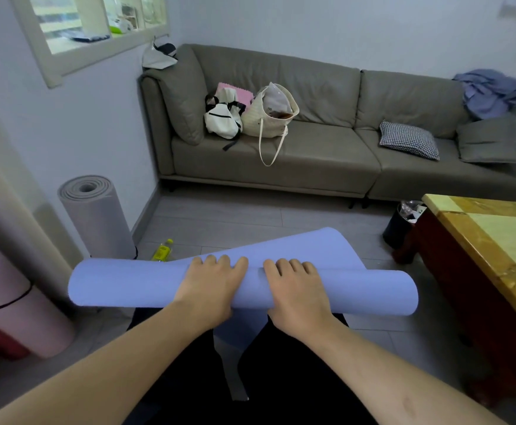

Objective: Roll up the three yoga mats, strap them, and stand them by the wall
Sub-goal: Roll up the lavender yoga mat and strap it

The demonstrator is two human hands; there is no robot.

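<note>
A blue yoga mat (122, 282) lies rolled across my lap, with its loose end curving up and away behind the roll. My left hand (212, 288) and my right hand (296, 294) rest side by side on top of the roll, fingers curled over its far edge. A grey rolled mat (97, 219) stands upright against the left wall, a black strap showing at its base. A pink rolled mat (14, 317) with a thin black strap around it stands at the near left.
A grey sofa (327, 161) with bags and cushions runs along the far wall. A wooden table (492, 240) stands at the right, a dark bin (400, 225) beside it. A yellow bottle (162, 250) lies on the tiled floor near the grey mat.
</note>
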